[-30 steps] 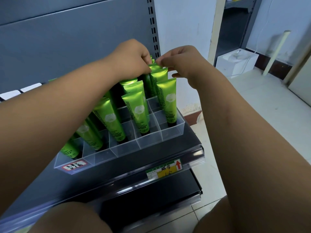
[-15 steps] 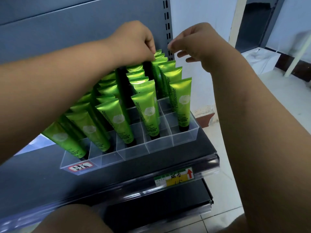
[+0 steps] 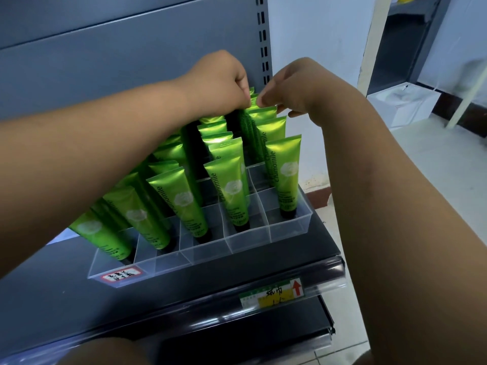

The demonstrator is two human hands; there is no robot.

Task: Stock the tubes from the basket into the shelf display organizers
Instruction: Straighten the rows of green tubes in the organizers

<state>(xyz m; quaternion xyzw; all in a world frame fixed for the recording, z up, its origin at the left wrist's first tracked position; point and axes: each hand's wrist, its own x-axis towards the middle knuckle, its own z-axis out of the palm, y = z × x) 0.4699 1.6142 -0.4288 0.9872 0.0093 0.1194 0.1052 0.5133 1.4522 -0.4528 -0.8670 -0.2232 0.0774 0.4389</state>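
Observation:
Several shiny green tubes (image 3: 283,164) with black caps stand cap-down in a clear plastic divided organizer (image 3: 290,229) on a dark shelf. Both hands reach over the rear right rows. My left hand (image 3: 221,81) has curled fingers pinching the crimped top of a rear green tube (image 3: 251,101). My right hand (image 3: 297,86) pinches the top edge of a neighbouring rear tube (image 3: 263,111) with thumb and forefinger. The basket is out of view.
The shelf's front rail carries a yellow price label (image 3: 272,295) with a red arrow. A grey back panel with a slotted upright (image 3: 262,38) stands behind. White boxes (image 3: 403,102) sit on the tiled floor at right. My knee (image 3: 105,351) shows at the bottom.
My right hand has dropped from above the tubes onto a rear tube's top. The left hand stays at the back row. The view has shifted slightly.

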